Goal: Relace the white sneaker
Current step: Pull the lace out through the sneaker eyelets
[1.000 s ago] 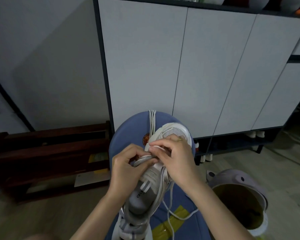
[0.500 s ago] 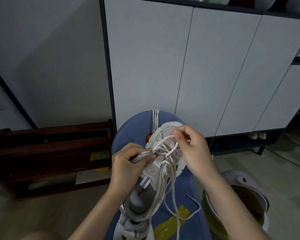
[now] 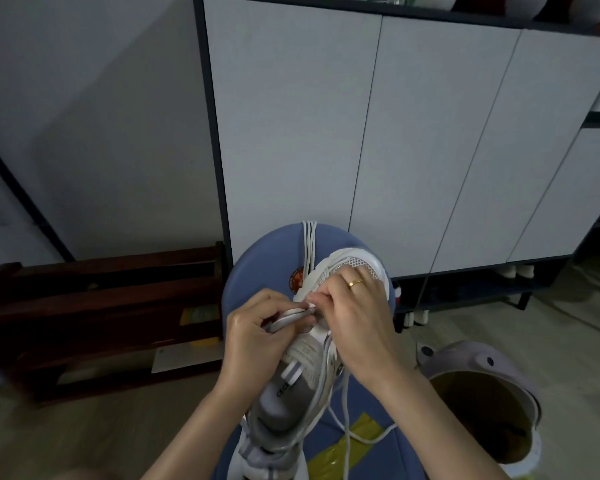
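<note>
Returning from the raised pull of half a second ago, the right hand point(image 3: 355, 315) has dropped back onto the vamp of the white sneaker point(image 3: 305, 358), its fingers curled and pinching the shoelace point(image 3: 347, 420) just where the left side flap meets the eyelets, at lower centre of the frame. A gold ring point(image 3: 355, 283) shows on one of its fingers. The left hand point(image 3: 257, 336) has hardly shifted: thumb and curled fingers grip the grey-white side flap and hold it outward, so both hands meet at the same spot. This reads as the slack having been drawn through and the lace tip being fed into the next eyelet; the tip itself is hidden under the fingers. Loose lace trails from the shoe down to the lower right, so several rows likely remain.

The sneaker lies toe-up on a blue padded board point(image 3: 260, 271), heel toward the bottom edge, with a strip of yellow tape point(image 3: 350, 441) across the cover below it and a bundle of white cords point(image 3: 307, 244) running off the board's upper end. Behind stands a pale panelled cabinet point(image 3: 361, 133) with a dark frame; a dark wooden rack point(image 3: 101, 306) sits at left, and a lilac bin point(image 3: 471, 362) at lower right on the pale floor.
</note>
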